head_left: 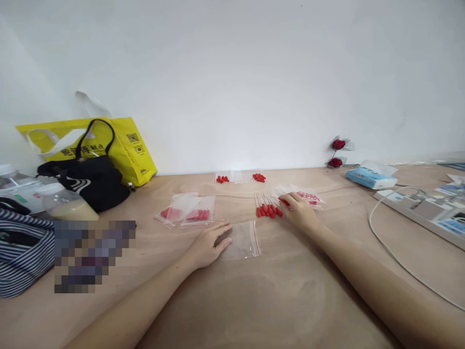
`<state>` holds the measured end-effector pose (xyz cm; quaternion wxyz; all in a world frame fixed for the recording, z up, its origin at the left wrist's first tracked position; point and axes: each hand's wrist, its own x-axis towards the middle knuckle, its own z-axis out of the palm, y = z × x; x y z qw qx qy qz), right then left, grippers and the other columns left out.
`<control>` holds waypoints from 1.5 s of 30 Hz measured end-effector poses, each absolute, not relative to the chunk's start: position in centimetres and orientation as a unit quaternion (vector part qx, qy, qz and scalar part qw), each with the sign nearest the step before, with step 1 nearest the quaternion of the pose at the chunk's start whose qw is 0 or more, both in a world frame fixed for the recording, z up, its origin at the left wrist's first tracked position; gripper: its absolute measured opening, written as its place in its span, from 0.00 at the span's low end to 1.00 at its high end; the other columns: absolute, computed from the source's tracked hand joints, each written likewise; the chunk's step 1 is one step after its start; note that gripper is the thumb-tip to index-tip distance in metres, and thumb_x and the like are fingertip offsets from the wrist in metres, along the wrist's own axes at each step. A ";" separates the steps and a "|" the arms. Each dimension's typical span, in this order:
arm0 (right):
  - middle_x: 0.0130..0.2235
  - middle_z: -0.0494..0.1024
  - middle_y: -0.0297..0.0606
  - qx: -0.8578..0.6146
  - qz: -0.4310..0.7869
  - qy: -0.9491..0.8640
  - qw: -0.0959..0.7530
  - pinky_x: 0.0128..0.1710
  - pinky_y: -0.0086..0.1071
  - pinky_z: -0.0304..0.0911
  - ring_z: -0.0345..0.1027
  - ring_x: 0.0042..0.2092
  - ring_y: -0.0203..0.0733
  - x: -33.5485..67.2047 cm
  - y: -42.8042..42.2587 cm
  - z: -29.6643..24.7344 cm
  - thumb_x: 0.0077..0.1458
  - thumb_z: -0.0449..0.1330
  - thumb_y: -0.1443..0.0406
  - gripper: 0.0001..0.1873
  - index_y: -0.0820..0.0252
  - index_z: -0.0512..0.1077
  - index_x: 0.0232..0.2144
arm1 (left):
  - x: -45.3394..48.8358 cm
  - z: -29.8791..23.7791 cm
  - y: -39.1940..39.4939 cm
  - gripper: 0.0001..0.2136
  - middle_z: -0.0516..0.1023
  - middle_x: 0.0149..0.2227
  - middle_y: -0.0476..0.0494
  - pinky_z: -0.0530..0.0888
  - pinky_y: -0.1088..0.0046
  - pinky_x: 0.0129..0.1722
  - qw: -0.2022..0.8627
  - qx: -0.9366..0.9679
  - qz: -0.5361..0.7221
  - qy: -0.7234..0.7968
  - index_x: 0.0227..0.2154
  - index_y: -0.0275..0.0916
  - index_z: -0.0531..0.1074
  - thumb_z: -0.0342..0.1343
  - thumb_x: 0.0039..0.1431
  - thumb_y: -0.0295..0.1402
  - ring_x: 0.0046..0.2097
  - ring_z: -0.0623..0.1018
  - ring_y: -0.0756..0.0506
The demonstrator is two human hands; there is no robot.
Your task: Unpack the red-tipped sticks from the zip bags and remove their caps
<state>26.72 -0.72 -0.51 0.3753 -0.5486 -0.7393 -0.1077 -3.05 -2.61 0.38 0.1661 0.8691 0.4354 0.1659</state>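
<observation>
My left hand [209,243] rests on the table with thumb and fingers apart, its fingertips at the left edge of a flat, clear zip bag [240,241] with a red line along its right side. My right hand [301,212] reaches out with curled fingers, and a red tip shows at the fingertips. Just left of it lies a fanned row of thin white sticks with red tips [269,210]. Beyond that hand, a clear bag of red-tipped sticks [309,197] is partly covered by the fingers.
Filled zip bags [198,213] lie left of centre; more bags with red pieces [258,177] lie by the wall. A yellow bag [140,155], black bag [98,186], jars and striped bag [27,261] stand left. Right are tissues [370,177], a power strip [417,213] and cable.
</observation>
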 end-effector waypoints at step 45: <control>0.28 0.72 0.38 -0.382 -0.165 -0.816 0.401 0.32 0.33 0.54 0.60 0.31 0.38 24.1 -2.8 -1.9 0.51 0.53 0.69 0.05 0.60 0.69 0.31 | -16.0 4.7 8.3 0.06 0.72 0.21 0.47 0.65 0.74 0.25 0.070 0.605 0.213 0.764 0.21 0.37 0.70 0.55 0.40 0.35 0.27 0.72 0.44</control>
